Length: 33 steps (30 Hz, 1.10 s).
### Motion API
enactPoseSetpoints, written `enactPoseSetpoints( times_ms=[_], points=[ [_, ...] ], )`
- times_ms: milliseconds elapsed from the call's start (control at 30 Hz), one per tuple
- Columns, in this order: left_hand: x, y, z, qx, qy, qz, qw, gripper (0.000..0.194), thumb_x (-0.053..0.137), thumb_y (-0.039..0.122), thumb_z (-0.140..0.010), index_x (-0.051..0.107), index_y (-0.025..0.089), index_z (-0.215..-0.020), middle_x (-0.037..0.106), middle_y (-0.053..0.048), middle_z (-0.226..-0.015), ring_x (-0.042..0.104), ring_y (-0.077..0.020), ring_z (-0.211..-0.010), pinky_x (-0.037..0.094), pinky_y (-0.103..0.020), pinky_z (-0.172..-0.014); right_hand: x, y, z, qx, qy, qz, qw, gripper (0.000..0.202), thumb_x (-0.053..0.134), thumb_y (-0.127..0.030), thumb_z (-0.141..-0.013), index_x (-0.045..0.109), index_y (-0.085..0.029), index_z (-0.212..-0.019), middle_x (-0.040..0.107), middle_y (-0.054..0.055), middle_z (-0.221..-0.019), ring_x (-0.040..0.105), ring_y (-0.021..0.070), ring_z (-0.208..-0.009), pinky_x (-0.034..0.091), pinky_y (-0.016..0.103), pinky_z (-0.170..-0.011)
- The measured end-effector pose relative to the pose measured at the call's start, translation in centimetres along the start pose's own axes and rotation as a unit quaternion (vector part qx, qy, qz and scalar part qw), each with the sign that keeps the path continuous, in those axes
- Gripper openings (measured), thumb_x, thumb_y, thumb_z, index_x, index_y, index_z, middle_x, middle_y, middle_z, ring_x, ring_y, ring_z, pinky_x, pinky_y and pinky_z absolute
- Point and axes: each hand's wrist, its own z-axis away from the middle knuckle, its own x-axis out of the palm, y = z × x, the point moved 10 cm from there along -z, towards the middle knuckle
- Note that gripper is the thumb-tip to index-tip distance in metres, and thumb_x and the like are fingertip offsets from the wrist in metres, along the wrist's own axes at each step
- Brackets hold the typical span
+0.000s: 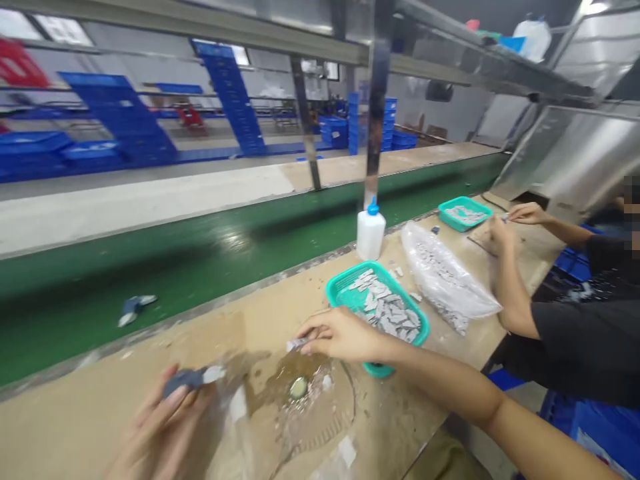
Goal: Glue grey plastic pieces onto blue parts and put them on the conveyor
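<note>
At the lower left, my left hand point(165, 427) grips a small dark blue-grey piece point(184, 381) with a whitish flap point(214, 374) sticking out to the right. My right hand point(345, 333) is closed in a pinch on a small whitish-grey piece point(297, 345), above a wet brown patch on the worktop. Just below it, a small round pale disc point(299, 388) lies among clear, glossy smears on a brown sheet point(320, 417). Behind my right wrist stands a green basket point(334, 288) with many whitish-grey pieces point(383, 307) in it.
A white bottle with a blue nozzle point(371, 233) stands behind the basket. To its right lies a clear plastic bag point(450, 270) of small pieces. A co-worker point(585, 313) works at the right near another green basket point(464, 227). A blue-and-white piece point(134, 309) rests on the green conveyor belt point(210, 267).
</note>
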Motion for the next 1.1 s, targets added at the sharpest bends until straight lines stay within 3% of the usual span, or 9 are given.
enactPoseSetpoints(
  times_ms=[100,233,367,567,700,833,967,1100],
  points=[
    [-0.7,-1.3,0.1,-0.032,0.043,0.106,0.993,0.032,0.079,0.008,-0.059,0.073,0.027,-0.084,0.077,0.005,-0.079,0.073,-0.0147,-0.072,0.064,-0.018,-0.066,1.2,-0.4,0.7,-0.016,-0.003,0.023,1.000,0.021,0.069,-0.009,-0.085,0.077,-0.018,-0.102,0.075,0.006,-0.099,0.070,0.0172,-0.087,0.055,0.029,-0.082],
    [1.6,-2.5,1.0,-0.046,-0.007,0.128,0.991,0.042,0.082,0.008,-0.060,0.068,0.021,-0.097,0.077,-0.004,-0.084,0.076,-0.0189,-0.080,0.064,-0.024,-0.074,1.0,-1.2,1.8,-0.074,0.009,0.103,0.992,0.022,0.064,-0.007,-0.088,0.076,-0.019,-0.101,0.075,0.008,-0.106,0.068,0.0196,-0.102,0.051,0.033,-0.093],
    [2.8,-2.8,1.6,-0.034,-0.070,0.130,0.988,0.051,0.089,0.014,-0.061,0.065,0.021,-0.105,0.076,-0.004,-0.086,0.076,-0.0202,-0.083,0.063,-0.027,-0.079,1.2,-1.3,2.2,-0.093,0.004,0.162,0.982,0.023,0.061,-0.010,-0.090,0.075,-0.020,-0.105,0.076,0.007,-0.107,0.070,0.0188,-0.098,0.054,0.031,-0.086],
    [3.3,-3.2,1.7,-0.028,-0.085,0.169,0.982,0.045,0.084,0.010,-0.066,0.066,0.016,-0.107,0.073,-0.003,-0.085,0.072,-0.0134,-0.081,0.058,-0.023,-0.084,1.9,-1.1,2.7,-0.084,-0.014,0.184,0.979,0.023,0.061,-0.024,-0.094,0.071,-0.020,-0.115,0.079,0.005,-0.094,0.075,0.0187,-0.083,0.059,0.027,-0.068],
    [3.9,-3.8,1.5,-0.041,-0.090,0.182,0.978,0.034,0.083,0.012,-0.068,0.069,0.011,-0.099,0.074,-0.008,-0.091,0.073,-0.0168,-0.088,0.055,-0.027,-0.092,3.2,-2.2,3.3,-0.166,-0.037,0.262,0.950,0.018,0.061,-0.024,-0.096,0.076,-0.019,-0.105,0.080,0.005,-0.096,0.076,0.0190,-0.079,0.060,0.027,-0.066],
    [4.5,-4.3,1.2,-0.030,-0.127,0.185,0.974,0.032,0.087,0.018,-0.067,0.073,0.011,-0.096,0.075,-0.008,-0.090,0.073,-0.0159,-0.085,0.055,-0.026,-0.086,4.6,-3.2,4.2,-0.256,-0.065,0.302,0.916,0.022,0.057,-0.020,-0.098,0.078,-0.017,-0.104,0.079,0.007,-0.095,0.076,0.0186,-0.081,0.061,0.028,-0.072],
    [4.5,-4.6,0.9,-0.016,-0.145,0.184,0.972,0.037,0.091,0.022,-0.063,0.075,0.012,-0.094,0.074,-0.004,-0.081,0.068,-0.0109,-0.072,0.052,-0.022,-0.073,5.4,-3.4,4.6,-0.297,-0.080,0.338,0.889,0.025,0.055,-0.021,-0.100,0.079,-0.018,-0.106,0.079,0.007,-0.094,0.076,0.0191,-0.081,0.062,0.028,-0.071],
    [4.3,-4.1,0.9,-0.001,-0.146,0.184,0.972,0.036,0.090,0.023,-0.064,0.074,0.013,-0.095,0.072,-0.004,-0.085,0.066,-0.0106,-0.073,0.051,-0.025,-0.075,5.8,-3.4,4.8,-0.312,-0.094,0.364,0.873,0.028,0.051,-0.023,-0.102,0.078,-0.019,-0.107,0.079,0.007,-0.094,0.076,0.0182,-0.080,0.063,0.027,-0.071]
  ],
)
